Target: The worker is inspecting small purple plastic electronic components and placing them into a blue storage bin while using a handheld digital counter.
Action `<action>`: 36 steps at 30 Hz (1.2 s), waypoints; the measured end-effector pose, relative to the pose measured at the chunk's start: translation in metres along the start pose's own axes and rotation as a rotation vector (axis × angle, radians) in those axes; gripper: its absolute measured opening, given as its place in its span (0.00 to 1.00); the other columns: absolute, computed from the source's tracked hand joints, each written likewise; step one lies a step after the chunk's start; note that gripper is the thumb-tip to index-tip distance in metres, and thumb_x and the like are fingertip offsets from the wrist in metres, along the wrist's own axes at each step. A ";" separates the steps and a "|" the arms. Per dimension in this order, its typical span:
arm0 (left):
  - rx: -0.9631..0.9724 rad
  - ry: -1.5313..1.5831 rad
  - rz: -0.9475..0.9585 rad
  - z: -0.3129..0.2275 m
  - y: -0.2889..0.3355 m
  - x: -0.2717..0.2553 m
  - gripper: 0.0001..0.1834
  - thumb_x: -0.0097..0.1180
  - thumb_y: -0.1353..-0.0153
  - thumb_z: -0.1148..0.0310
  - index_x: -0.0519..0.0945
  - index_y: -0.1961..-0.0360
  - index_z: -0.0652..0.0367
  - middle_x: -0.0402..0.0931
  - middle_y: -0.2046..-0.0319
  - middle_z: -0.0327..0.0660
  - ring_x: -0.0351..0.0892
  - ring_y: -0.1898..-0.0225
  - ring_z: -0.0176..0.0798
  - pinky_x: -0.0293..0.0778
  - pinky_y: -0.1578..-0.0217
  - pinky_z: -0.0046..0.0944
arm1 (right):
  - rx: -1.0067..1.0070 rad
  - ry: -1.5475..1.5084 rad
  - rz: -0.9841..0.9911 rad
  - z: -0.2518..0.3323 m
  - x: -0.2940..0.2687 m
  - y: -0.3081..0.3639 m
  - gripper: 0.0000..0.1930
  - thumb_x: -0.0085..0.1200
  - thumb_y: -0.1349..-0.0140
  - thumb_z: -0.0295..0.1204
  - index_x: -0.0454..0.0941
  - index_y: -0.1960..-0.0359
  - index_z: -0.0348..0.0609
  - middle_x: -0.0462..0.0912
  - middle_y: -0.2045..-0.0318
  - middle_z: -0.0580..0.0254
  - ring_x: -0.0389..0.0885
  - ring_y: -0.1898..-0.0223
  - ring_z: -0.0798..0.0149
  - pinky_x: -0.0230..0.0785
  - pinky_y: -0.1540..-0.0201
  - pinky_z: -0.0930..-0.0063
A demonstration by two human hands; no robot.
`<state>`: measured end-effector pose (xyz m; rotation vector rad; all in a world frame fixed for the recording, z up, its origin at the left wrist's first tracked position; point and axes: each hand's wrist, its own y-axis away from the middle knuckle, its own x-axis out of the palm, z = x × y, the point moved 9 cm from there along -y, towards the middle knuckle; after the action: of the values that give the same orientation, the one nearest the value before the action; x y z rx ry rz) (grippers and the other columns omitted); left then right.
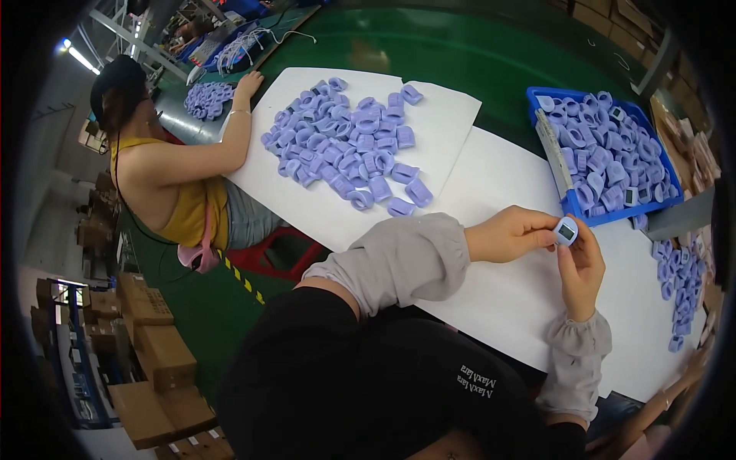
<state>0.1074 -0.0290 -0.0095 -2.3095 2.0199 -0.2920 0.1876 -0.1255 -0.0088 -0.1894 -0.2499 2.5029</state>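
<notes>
Between my two hands is a small pale-lavender finger counter (566, 231), its dark little display facing up. My left hand (510, 234) pinches it from the left with thumb and fingertips. On the other side, the thumb and fingers of my right hand (584, 268) close around it. Both hands are above the white sheet (491, 295) covering the table. A large heap of similar lavender ring-shaped pieces (345, 142) lies to the left on the same white covering. A blue bin (625, 213) full of such pieces, a few with displays showing, stands just beyond my right hand.
Another person (176, 165) sits at the left, one arm on the table edge, near a further lavender pile (208, 100). More lavender pieces (679, 280) lie at the far right, close to a grey post (686, 211). A person's forearm (659, 406) shows at lower right.
</notes>
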 end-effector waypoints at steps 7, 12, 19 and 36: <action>-0.027 -0.078 -0.001 0.008 0.000 -0.004 0.15 0.47 0.33 0.72 0.74 0.46 0.64 0.78 0.57 0.40 0.76 0.56 0.31 0.73 0.52 0.35 | -0.002 -0.011 0.025 0.001 0.003 0.000 0.21 0.51 0.41 0.17 0.69 0.44 0.30 0.76 0.50 0.53 0.76 0.48 0.62 0.69 0.44 0.69; -0.017 0.020 -0.021 0.011 0.002 -0.006 0.16 0.47 0.32 0.72 0.73 0.46 0.67 0.78 0.55 0.42 0.76 0.54 0.32 0.73 0.51 0.32 | -0.129 0.116 0.062 0.013 0.007 -0.003 0.23 0.53 0.41 0.18 0.67 0.42 0.31 0.75 0.49 0.55 0.75 0.47 0.64 0.69 0.44 0.69; -0.071 0.074 -0.044 0.003 0.000 0.001 0.17 0.47 0.31 0.71 0.72 0.45 0.68 0.77 0.53 0.43 0.76 0.52 0.32 0.73 0.50 0.33 | -0.177 0.263 0.006 0.025 0.009 -0.004 0.26 0.60 0.47 0.18 0.70 0.44 0.33 0.77 0.50 0.55 0.77 0.49 0.63 0.68 0.43 0.69; -0.241 -1.475 -0.878 -0.074 0.228 -0.214 0.49 0.74 0.63 0.53 0.66 0.37 0.52 0.57 0.39 0.60 0.57 0.39 0.63 0.57 0.40 0.55 | -0.357 1.215 -0.654 0.079 -0.165 0.036 0.19 0.56 0.41 0.22 0.74 0.47 0.40 0.79 0.56 0.60 0.72 0.72 0.72 0.67 0.66 0.82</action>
<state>-0.1545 0.1561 0.0026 -2.1005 0.3295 1.2631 0.2849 -0.2617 0.0732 -1.4229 -0.1835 1.3428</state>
